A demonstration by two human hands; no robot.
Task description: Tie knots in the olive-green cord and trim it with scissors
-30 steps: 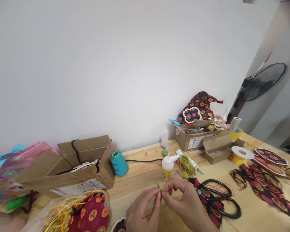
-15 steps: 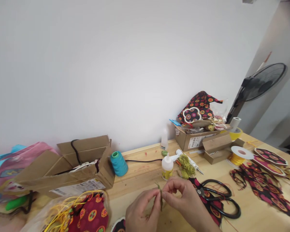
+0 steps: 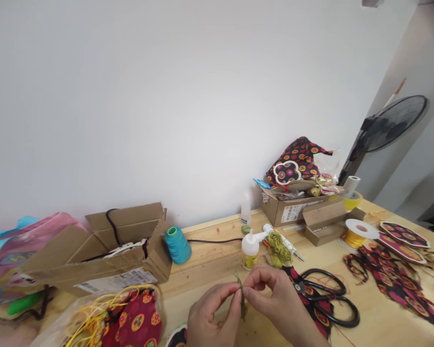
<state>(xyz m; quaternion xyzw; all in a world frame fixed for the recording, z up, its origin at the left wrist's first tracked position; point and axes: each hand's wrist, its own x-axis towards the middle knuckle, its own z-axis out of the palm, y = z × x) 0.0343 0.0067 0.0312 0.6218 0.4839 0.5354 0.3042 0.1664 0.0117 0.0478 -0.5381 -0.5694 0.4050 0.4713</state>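
At the table's front, my left hand [image 3: 217, 311] and my right hand [image 3: 269, 294] meet fingertip to fingertip. Both pinch a small bundle of olive-green cord [image 3: 243, 308], whose loose ends stick up above the fingers and hang below them. Just behind stands a white glue bottle [image 3: 250, 250] with a yellow label. A skein of the same green cord [image 3: 279, 249] lies behind and to the right. Beside my right hand, black-handled scissors [image 3: 331, 299] rest on patterned fabric [image 3: 320, 315]. The exact knot or fold in the cord is hidden by my fingertips.
An open cardboard box [image 3: 126, 260] and a bag of yellow cord and red fabric [image 3: 130, 320] are at left. Nearby stands a teal thread cone [image 3: 178, 246]. Along the right are a yellow cord spool [image 3: 359, 230], fabric pieces [image 3: 394, 274] and a filled box [image 3: 292, 209].
The lower ends of the green cord have shifted slightly to the right and spread a little. Both hands stay almost in the same place.
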